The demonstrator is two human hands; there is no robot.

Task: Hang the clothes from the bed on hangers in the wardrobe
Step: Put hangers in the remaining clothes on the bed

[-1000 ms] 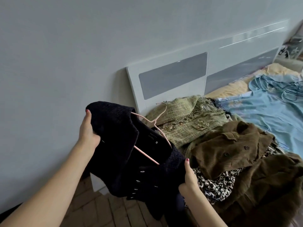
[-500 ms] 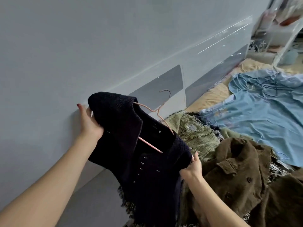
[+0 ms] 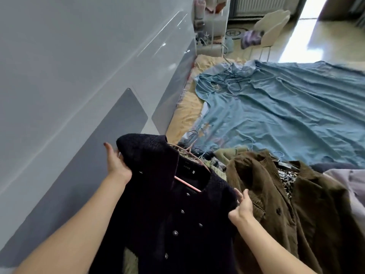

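Navy jacket (image 3: 164,204), pink hanger (image 3: 187,181)

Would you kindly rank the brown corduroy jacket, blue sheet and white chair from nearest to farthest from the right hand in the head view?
1. Brown corduroy jacket, beside the right hand.
2. Blue sheet, mid-bed.
3. White chair, on the floor beyond.

the left hand (image 3: 118,165) grips one shoulder of a dark navy knitted jacket with small metal buttons (image 3: 167,204), the right hand (image 3: 243,204) pinches the other. a thin pink wire hanger (image 3: 187,181) sits inside its collar. beside it, a brown corduroy jacket (image 3: 276,194) lies on the bed's wrinkled blue sheet (image 3: 286,115), near the glossy white headboard (image 3: 79,95).
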